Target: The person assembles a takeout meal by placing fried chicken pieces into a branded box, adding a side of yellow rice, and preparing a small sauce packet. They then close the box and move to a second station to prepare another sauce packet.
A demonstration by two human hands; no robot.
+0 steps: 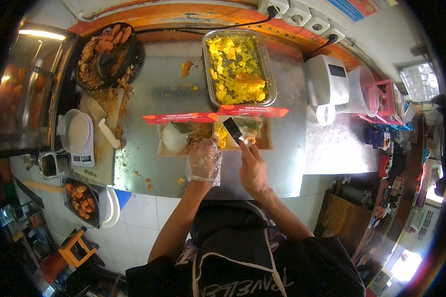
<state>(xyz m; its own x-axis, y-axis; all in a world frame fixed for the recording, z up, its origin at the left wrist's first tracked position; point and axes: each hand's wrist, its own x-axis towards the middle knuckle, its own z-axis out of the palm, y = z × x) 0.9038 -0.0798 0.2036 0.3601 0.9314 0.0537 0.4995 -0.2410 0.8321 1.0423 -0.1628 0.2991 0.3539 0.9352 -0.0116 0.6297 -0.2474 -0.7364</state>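
Note:
Two paper food boxes stand side by side, each with a red flap raised at the back: the left box (162,147) and the right box (268,141). White rice (174,138) and a green leaf piece lie in the left one; the right one holds yellow scrambled egg (222,138) and a clear packet with something green (250,124). My left hand (203,161), in a clear plastic glove, reaches in where the boxes meet, fingers curled beside the egg; what they hold is hidden. My right hand (254,171), bare, grips a black flat-ended utensil (232,128) over the right box.
Behind the boxes sits a clear tray (271,94) of scrambled egg. At left are a dark stone mortar (139,52) with fried pieces, a knife (109,133) on a cutting board and a digital scale (84,157). A white appliance (327,79) stands right.

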